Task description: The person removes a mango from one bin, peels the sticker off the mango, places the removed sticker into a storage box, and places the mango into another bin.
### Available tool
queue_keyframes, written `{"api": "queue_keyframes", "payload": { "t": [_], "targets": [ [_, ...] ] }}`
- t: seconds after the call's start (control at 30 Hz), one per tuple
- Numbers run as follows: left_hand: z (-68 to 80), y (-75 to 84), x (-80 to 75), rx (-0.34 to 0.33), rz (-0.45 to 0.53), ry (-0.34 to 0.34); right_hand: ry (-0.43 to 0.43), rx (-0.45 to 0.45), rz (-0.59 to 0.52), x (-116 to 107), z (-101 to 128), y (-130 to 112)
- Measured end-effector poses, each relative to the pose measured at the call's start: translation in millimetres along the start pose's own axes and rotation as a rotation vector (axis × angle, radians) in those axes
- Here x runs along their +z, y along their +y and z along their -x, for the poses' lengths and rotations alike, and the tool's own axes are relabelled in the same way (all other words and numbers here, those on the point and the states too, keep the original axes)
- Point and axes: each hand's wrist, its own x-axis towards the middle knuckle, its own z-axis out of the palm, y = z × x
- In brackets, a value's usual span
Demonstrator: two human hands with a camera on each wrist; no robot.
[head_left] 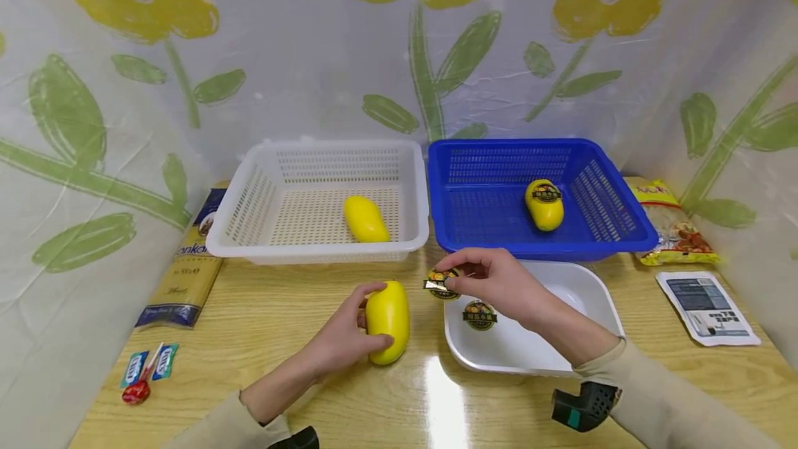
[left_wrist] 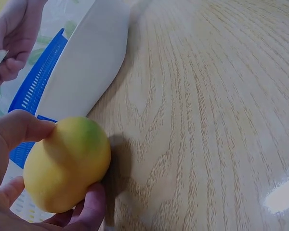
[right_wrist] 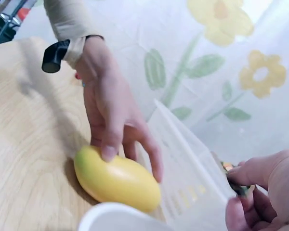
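Observation:
My left hand grips a yellow mango on the table, thumb on its near end and fingers at the far end. In the left wrist view the mango shows a green patch. Between its thumb and fingertips my right hand pinches a round fruit sticker, black with a coloured picture, over the left rim of the white tray. A similar sticker lies in that tray. The sticker's edge shows between the fingers in the right wrist view.
A plain mango lies in the white basket behind. The blue basket holds a mango with a sticker. Left are a pasta packet, a lollipop and small sweets; right, a snack bag and a white pouch.

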Motion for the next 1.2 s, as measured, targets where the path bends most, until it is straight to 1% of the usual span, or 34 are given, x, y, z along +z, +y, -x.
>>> {"api": "queue_keyframes", "payload": {
  "t": [0.23, 0.33, 0.4, 0.53, 0.7, 0.8, 1.0, 1.2],
  "targets": [
    [0.4, 1.1, -0.4, -0.007, 0.019, -0.012, 0.026, 0.032, -0.014, -21.5, 12.1, 9.4],
    [0.6, 0.8, -0.8, -0.006, 0.028, -0.015, 0.027, 0.025, -0.007, -30.6, 15.9, 14.0],
    [0.6, 0.4, -1.0, -0.006, 0.034, -0.015, 0.01, 0.017, 0.003, -36.8, 17.7, 18.0],
    [-0.5, -0.3, -1.0, -0.003, 0.044, -0.021, -0.039, 0.018, 0.072, -49.1, 20.8, 29.3],
    [-1.0, 0.1, -0.5, -0.001, 0.028, -0.022, -0.084, 0.058, 0.125, -62.3, 24.3, 48.0],
    [-0.9, 0.2, -0.5, -0.01, 0.016, -0.014, -0.105, 0.074, 0.144, -66.7, 24.7, 59.4],
    [0.0, 0.2, -1.1, -0.027, 0.004, 0.003, -0.14, 0.082, 0.226, -70.7, 21.0, 79.9],
    [-2.0, -0.1, -0.7, -0.01, 0.006, -0.011, -0.157, 0.092, 0.265, -73.7, 19.7, 87.5]
  ]
}}
